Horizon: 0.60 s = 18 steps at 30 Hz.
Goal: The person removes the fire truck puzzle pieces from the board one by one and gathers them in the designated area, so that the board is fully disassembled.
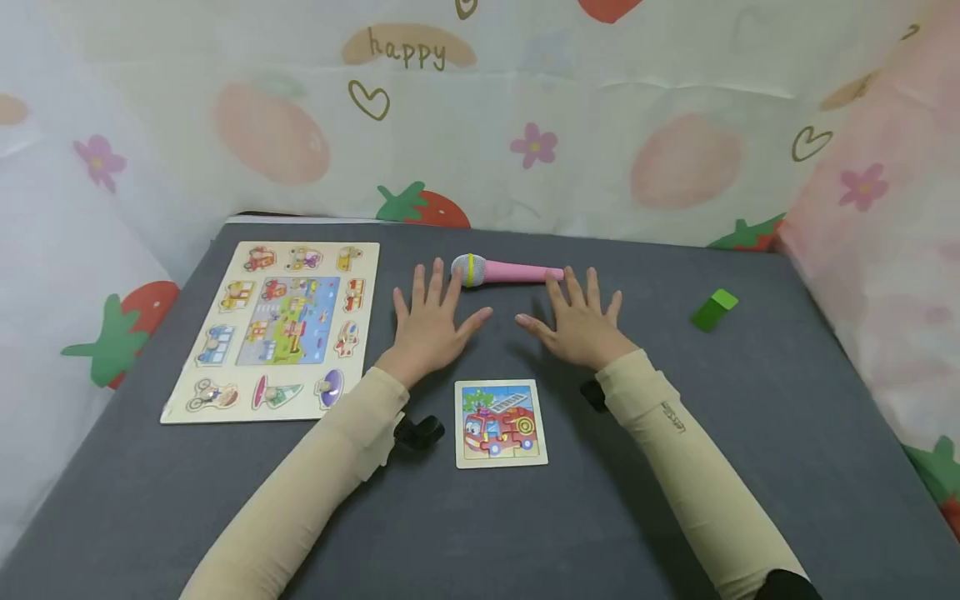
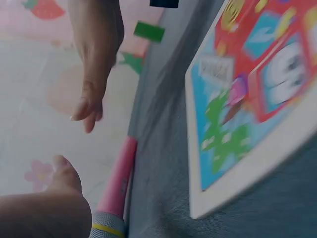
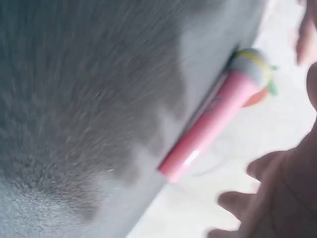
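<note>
Both hands hold nothing, their fingers spread and pointing to the far side of the table. My left hand (image 1: 427, 330) is between a wooden peg puzzle board (image 1: 197, 333) and my right hand (image 1: 583, 330). Just beyond the fingertips lies a pink toy microphone (image 1: 517, 272), its grey head to the left; the right wrist view shows its handle (image 3: 210, 124) apart from the right hand (image 3: 277, 198). Between the forearms, nearer the body, a small fire-truck jigsaw (image 1: 501, 423) lies flat, its pieces in its frame. In the left wrist view this jigsaw (image 2: 257, 84) appears large and close.
A green block (image 1: 714, 310) rests on the right part of the grey table (image 1: 750, 433). The peg board on the left carries vehicle pieces around a printed street scene. A patterned cloth (image 1: 480, 167) hangs along the table's back and sides. Each wrist bears a black camera mount (image 1: 420, 433).
</note>
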Tool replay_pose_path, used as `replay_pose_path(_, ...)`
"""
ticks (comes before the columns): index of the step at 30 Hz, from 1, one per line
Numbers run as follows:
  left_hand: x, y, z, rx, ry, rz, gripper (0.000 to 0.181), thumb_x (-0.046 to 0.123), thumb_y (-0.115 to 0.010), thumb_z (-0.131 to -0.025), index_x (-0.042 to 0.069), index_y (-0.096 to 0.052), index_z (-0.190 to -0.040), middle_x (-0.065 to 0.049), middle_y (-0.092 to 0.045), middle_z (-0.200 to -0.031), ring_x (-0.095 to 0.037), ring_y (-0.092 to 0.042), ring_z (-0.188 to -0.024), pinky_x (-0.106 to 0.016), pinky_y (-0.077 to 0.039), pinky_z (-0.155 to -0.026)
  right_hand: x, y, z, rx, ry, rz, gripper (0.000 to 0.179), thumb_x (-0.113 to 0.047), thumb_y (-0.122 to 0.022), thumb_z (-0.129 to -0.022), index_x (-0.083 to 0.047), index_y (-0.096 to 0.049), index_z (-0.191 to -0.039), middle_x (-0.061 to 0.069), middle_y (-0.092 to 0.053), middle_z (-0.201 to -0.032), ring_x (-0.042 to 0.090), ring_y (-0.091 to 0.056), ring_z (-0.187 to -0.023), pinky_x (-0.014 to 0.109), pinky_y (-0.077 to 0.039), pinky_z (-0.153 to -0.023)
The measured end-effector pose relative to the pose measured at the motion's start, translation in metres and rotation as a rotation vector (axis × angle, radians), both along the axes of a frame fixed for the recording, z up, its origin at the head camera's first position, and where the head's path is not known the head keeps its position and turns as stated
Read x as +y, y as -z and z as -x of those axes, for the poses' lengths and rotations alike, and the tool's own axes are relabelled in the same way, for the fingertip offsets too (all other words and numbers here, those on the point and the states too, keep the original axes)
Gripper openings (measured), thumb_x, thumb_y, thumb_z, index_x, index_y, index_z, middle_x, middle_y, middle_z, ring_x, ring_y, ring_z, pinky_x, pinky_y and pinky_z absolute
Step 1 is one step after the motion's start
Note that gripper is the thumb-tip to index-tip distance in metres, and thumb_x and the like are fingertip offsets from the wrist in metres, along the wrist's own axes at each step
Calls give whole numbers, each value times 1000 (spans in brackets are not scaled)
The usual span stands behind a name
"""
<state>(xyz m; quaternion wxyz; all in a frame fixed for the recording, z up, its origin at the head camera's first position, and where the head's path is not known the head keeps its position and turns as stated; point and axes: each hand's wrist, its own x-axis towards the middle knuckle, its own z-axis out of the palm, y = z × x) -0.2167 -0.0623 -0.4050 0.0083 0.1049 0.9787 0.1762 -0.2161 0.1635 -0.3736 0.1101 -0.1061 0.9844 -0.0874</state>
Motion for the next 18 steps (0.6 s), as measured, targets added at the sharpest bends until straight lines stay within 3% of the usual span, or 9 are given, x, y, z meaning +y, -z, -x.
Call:
replay_pose_path(2, -4, 1, -12, -15, 39, -34, 84, 68, -31, -93, 19, -3, -156, -10, 6, -161, -33, 13, -146, -64, 1, -111, 1, -3, -13, -32, -42, 32, 90, -71, -35, -90, -17, -6, -156, 17, -4, -160, 43, 9, -145, 70, -2, -107)
replay_pose_path(4, -8, 4, -28, -42, 105, -66, 84, 67, -32, -93, 19, -4, -155, -12, 5, -161, -35, 11, -147, -65, -1, -111, 3, -5, -29, -71, -115, 80, 83, -61, -46, -92, -12, -19, -154, 21, -21, -155, 44, -13, -143, 66, -18, -107)
replay_pose_path(6, -11, 8, -46, -62, 190, -99, 85, 65, -37, -93, 17, -6, -155, -15, 1, -161, -38, 7, -146, -65, -4, -111, 4, -5, -46, -111, -196, 131, 70, -48, -57, -93, -9, -36, -147, 21, -40, -142, 40, -38, -131, 58, -35, -101)
replay_pose_path(8, -15, 12, -63, -67, 279, -131, 87, 62, -45, -92, 14, -9, -155, -18, -3, -160, -41, 3, -146, -66, -7, -110, 5, -3, -60, -128, -267, 172, 55, -36, -65, -91, -7, -50, -136, 18, -52, -126, 32, -52, -112, 47, -45, -91)
replay_pose_path(10, -17, 17, -77, -57, 344, -153, 90, 59, -53, -90, 12, -12, -155, -20, -7, -159, -42, -1, -146, -65, -11, -110, 4, 1, -70, -122, -311, 203, 44, -28, -69, -89, -6, -58, -125, 13, -57, -111, 25, -56, -97, 38, -48, -81)
replay_pose_path(13, -17, 24, -90, -4, 413, -182, 91, 55, -62, -87, 11, -19, -154, -20, -14, -158, -43, -8, -145, -65, -16, -109, 3, 6, -77, -88, -321, 227, 37, -23, -71, -87, -8, -60, -119, 8, -58, -101, 20, -55, -88, 33, -47, -73)
replay_pose_path(18, -8, 41, -102, 90, 487, -158, 84, 60, -59, -86, 18, -28, -152, -13, -22, -157, -36, -16, -145, -64, -16, -109, 2, 13, -81, -38, -302, 232, 38, -20, -73, -86, -8, -61, -120, 8, -58, -101, 18, -54, -85, 32, -47, -72)
